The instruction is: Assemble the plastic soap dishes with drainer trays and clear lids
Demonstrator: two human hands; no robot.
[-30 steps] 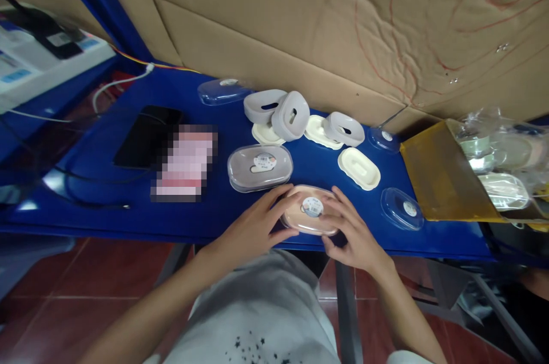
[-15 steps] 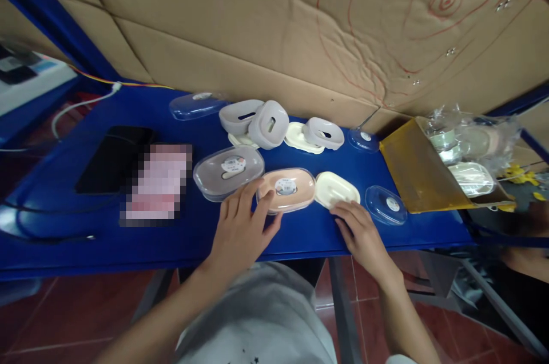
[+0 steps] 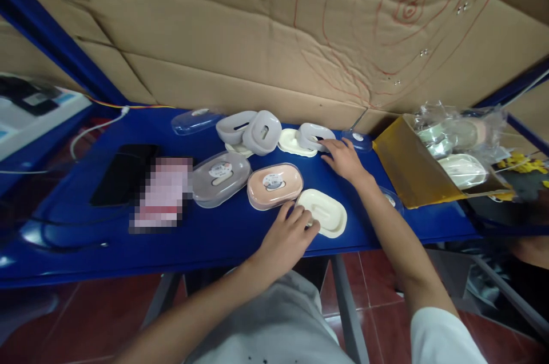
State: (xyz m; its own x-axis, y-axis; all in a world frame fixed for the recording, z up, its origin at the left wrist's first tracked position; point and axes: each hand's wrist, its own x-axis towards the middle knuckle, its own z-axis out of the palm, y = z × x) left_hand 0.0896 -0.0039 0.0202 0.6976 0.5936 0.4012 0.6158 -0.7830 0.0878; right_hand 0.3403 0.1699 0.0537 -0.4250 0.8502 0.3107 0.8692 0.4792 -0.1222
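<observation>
Blue table (image 3: 231,244) backed by a creased cardboard panel (image 3: 193,27) with red marker lines. Open cardboard box (image 3: 398,170) filled with plastic-wrapped items, at right. Lidded grey oval box (image 3: 201,188) and smaller lidded peach oval box (image 3: 283,188), both labelled, set left of cream oval tray (image 3: 329,212). Tray: matte, shallow, wavy-edged, raised centre strip, lying flat near the front edge; its near-left rim is covered by the left hand (image 3: 287,238), fingers bent, clamping can't be told. Grey slotted shell (image 3: 303,136), glossy, farther back, is leaned partly on another cream tray (image 3: 291,144); its right end is overlapped by the right hand (image 3: 345,161), thumb and fingers apart. Clear lid (image 3: 393,199) partly blocked by right forearm (image 3: 397,227).
</observation>
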